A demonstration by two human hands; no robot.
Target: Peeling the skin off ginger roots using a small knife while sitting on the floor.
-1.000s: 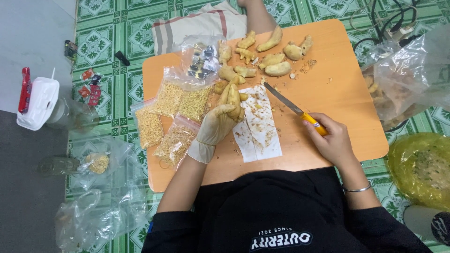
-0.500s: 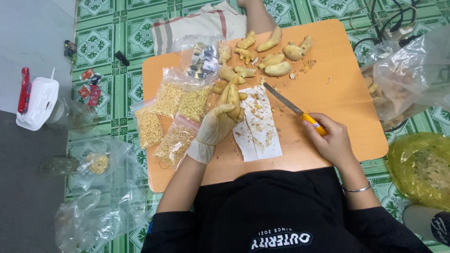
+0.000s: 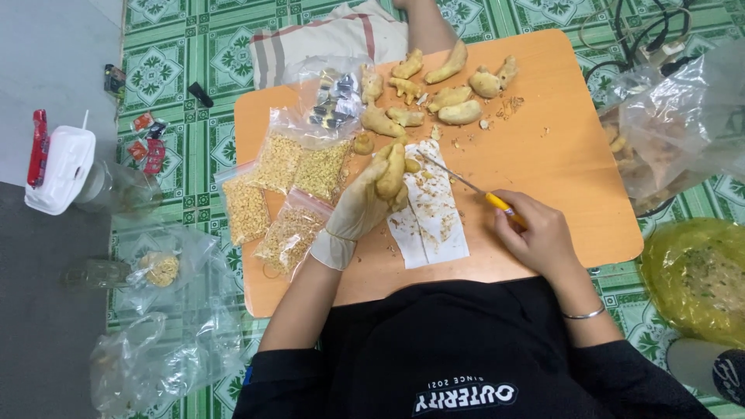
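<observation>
Our left hand (image 3: pixel 361 206), in a thin pale rubber glove, has its fingers curled around a knobbly beige piece of ginger root (image 3: pixel 390 172), gripping it upright just above the left edge of the white paper sheet (image 3: pixel 429 213). Our bare right hand (image 3: pixel 538 237) is closed on the yellow handle of a thin-bladed knife (image 3: pixel 473 188), whose tip points at the ginger over the sheet's far end. The sheet is strewn with brown peel scraps and lies on a low orange wooden table (image 3: pixel 559 163). Beyond the sheet we see a cluster of peeled ginger pieces (image 3: pixel 434 93). Left of it lie clear plastic bags of yellow chopped bits (image 3: pixel 283 190).
</observation>
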